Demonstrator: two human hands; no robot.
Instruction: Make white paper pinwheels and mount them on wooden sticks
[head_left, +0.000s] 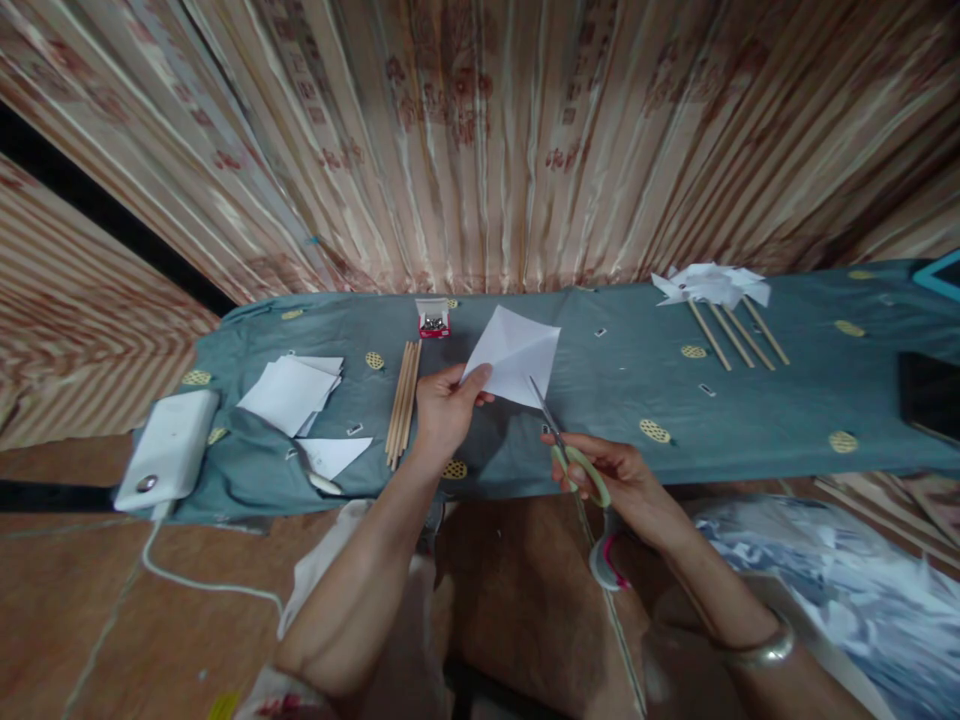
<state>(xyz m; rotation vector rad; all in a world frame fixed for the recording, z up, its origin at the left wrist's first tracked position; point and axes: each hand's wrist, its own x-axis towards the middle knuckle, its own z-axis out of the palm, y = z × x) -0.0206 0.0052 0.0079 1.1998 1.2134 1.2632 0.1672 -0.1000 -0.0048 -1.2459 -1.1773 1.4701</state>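
My left hand (452, 400) pinches the left edge of a white square of paper (517, 350), thumb on top, above the cloth-covered table. Faint crease lines cross the sheet. In my right hand (607, 475) are scissors (585, 475) with light green handles, their blades at the lower edge of the paper. A bundle of thin wooden sticks (403, 405) lies just left of my left hand, and a small red and white box (434, 320) of shiny metal pieces is behind it. White paper squares (291, 393) are stacked farther left, beside a folded paper triangle (337, 456).
Paper pinwheels (712, 285) on wooden sticks lie at the back right. A white power bank (169, 450) with a cable sits at the left end. A dark phone (930, 395) is at the right edge. A bag of paper scraps (840, 600) is below right.
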